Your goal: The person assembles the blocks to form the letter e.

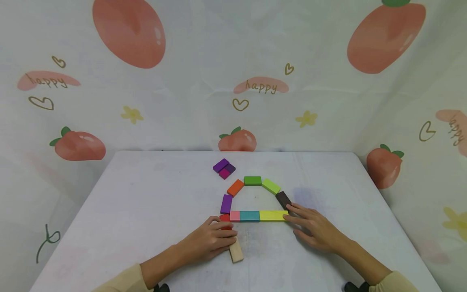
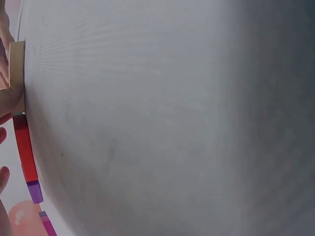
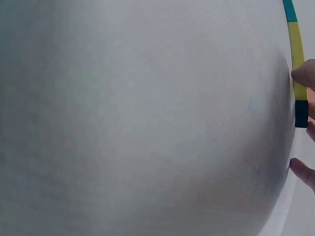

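My left hand [image 1: 208, 240] lies over a red block [image 1: 225, 219] and the upper end of a bare wooden block [image 1: 237, 252], its fingers partly covering both. In the left wrist view, the thumb touches the wooden block [image 2: 17, 61], with the red block [image 2: 25, 152] just beyond. My right hand [image 1: 318, 229] has its fingers spread, touching the lower end of a dark block [image 1: 283, 199] and the right end of a yellow block [image 1: 271, 215]. In the right wrist view the thumb rests against the yellow block [image 3: 296, 44], near a dark block end [image 3: 301, 114].
A teal block [image 1: 249, 216] and a pink block [image 1: 235, 216] continue the straight row. Purple [image 1: 226, 204], orange [image 1: 235, 187], green [image 1: 253, 181] and lime [image 1: 271, 186] blocks curve above it. Behind lies a small cluster with a purple block [image 1: 220, 165] on the white table [image 1: 153, 215].
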`<state>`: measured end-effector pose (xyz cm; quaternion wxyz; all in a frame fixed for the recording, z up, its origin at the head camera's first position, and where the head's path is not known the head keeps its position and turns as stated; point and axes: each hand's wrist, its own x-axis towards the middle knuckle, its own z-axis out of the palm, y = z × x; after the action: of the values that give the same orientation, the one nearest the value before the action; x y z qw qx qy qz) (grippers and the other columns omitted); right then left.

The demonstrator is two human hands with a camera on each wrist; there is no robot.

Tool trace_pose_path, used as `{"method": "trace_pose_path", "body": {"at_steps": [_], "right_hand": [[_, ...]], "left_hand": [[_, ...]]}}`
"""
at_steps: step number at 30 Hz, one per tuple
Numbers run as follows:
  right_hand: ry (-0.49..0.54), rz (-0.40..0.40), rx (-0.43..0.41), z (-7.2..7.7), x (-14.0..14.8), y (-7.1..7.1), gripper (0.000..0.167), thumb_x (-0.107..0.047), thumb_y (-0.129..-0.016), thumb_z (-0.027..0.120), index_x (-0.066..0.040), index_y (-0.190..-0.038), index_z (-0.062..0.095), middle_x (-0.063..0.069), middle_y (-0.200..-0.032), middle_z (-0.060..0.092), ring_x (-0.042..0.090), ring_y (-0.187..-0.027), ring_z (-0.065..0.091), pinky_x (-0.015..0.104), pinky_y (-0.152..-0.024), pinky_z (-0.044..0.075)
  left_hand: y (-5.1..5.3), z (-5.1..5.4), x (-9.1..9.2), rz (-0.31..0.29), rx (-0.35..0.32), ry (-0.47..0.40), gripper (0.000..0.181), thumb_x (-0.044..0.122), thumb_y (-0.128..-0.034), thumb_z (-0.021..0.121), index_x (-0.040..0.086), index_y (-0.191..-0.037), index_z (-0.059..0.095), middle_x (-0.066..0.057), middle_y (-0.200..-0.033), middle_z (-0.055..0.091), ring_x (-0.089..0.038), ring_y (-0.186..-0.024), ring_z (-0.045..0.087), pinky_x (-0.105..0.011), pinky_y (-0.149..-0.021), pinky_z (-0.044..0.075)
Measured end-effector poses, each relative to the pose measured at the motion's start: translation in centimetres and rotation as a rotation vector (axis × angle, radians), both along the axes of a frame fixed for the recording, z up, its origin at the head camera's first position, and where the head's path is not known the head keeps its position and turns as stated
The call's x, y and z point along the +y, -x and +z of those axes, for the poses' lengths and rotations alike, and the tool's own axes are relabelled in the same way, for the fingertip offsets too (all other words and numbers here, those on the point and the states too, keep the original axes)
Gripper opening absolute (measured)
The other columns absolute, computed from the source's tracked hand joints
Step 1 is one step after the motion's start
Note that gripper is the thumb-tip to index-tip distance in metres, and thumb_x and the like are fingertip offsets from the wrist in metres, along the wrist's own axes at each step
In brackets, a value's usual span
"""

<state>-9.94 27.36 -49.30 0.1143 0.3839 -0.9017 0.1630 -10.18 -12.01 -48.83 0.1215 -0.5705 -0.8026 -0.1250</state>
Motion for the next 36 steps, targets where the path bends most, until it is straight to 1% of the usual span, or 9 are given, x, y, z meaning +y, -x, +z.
{"method": "trace_pose_path", "body": {"at_steps": [8,16,22,28,36], "right_hand": [[0.012,0.005,0.009,0.05,-0.05,-0.1,0.057,-0.015,-0.079,0.08,-0.02,-0.134,0.065,0.01,-0.145,0.054,0.031,-0.134,0.048,0.051,-0.093,0.048],[0.02,0.007,0.015,0.09,-0.1,-0.13,0.057,-0.015,-0.079,0.08,-0.019,-0.134,0.065,0.011,-0.145,0.054,0.032,-0.134,0.049,0.052,-0.092,0.048],[0.019,0.004,0.01,0.07,-0.07,-0.12,0.057,-0.015,-0.079,0.08,-0.019,-0.134,0.065,0.01,-0.145,0.054,0.031,-0.134,0.048,0.051,-0.092,0.049],[0.016,0.006,0.007,0.09,-0.07,-0.09,0.056,-0.015,-0.079,0.08,-0.018,-0.133,0.066,0.011,-0.145,0.054,0.032,-0.134,0.049,0.053,-0.091,0.05],[0.008,0.001,0.006,0.17,-0.11,-0.08,0.056,-0.016,-0.079,0.08,-0.019,-0.133,0.065,0.011,-0.145,0.054,0.032,-0.133,0.049,0.052,-0.092,0.05]], "left_hand": [[-0.15,0.15,0.09,0.008,0.04,0.007,0.03,0.03,-0.0885,0.077,0.017,-0.116,0.076,0.005,-0.118,0.072,-0.017,-0.122,0.059,-0.04,-0.097,0.048],[-0.21,0.18,0.08,0.023,0.087,-0.002,0.03,0.03,-0.0859,0.079,0.017,-0.112,0.077,0.005,-0.114,0.073,-0.017,-0.119,0.06,-0.041,-0.097,0.048],[-0.18,0.17,0.13,0.014,0.076,-0.008,0.029,0.031,-0.0862,0.079,0.016,-0.112,0.078,0.004,-0.113,0.073,-0.017,-0.117,0.062,-0.039,-0.097,0.049],[-0.17,0.26,0.24,0.012,0.057,0.0,0.03,0.03,-0.0865,0.078,0.016,-0.112,0.078,0.004,-0.113,0.073,-0.016,-0.119,0.061,-0.039,-0.097,0.049],[-0.17,0.35,0.4,0.011,0.061,0.004,0.028,0.03,-0.0866,0.078,0.016,-0.111,0.078,0.004,-0.112,0.074,-0.015,-0.119,0.062,-0.038,-0.097,0.049]]}}
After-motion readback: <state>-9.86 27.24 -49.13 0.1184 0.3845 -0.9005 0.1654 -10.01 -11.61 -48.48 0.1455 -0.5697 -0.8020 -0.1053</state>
